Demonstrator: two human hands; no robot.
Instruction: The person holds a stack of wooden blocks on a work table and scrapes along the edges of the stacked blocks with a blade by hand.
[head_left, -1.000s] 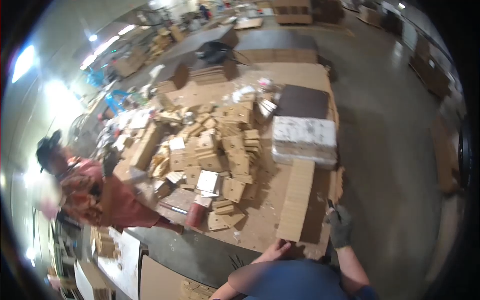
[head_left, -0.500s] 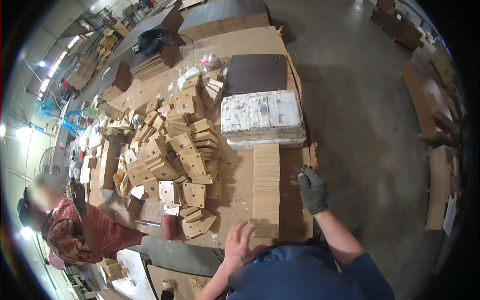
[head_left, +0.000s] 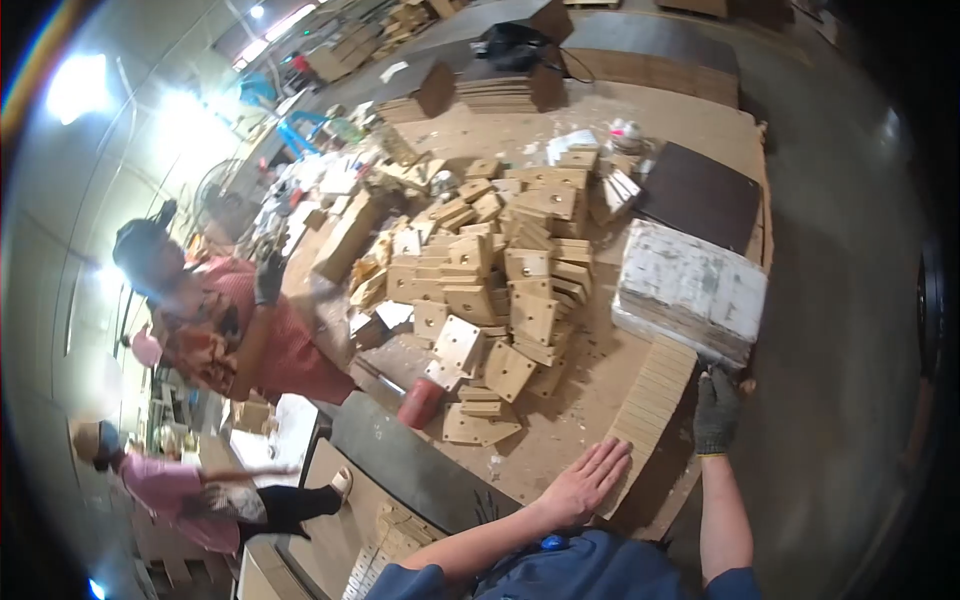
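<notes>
A long row of thin wooden pieces (head_left: 652,392) lies on the wooden table, its far end against a white, stained block (head_left: 692,280). My bare left hand (head_left: 590,480) rests flat at the near left side of the row, fingers stretched out. On the row's right side, near the block's corner, is my gloved right hand (head_left: 717,412). Its fingers are bent round a small dark thing too small to make out. A big pile of drilled wooden plates (head_left: 485,280) spreads over the table to the left.
A red-headed mallet (head_left: 421,402) lies at the table's near edge. Behind the block is a dark panel (head_left: 700,195). One co-worker (head_left: 235,320) stands at the left side; another person (head_left: 185,495) is farther down. Stacked boards (head_left: 650,60) line the back.
The view has swung, shifting the table right. My left hand has gone from raised beside the row to lying flat against it. My right hand has moved forward, closer to the white block.
</notes>
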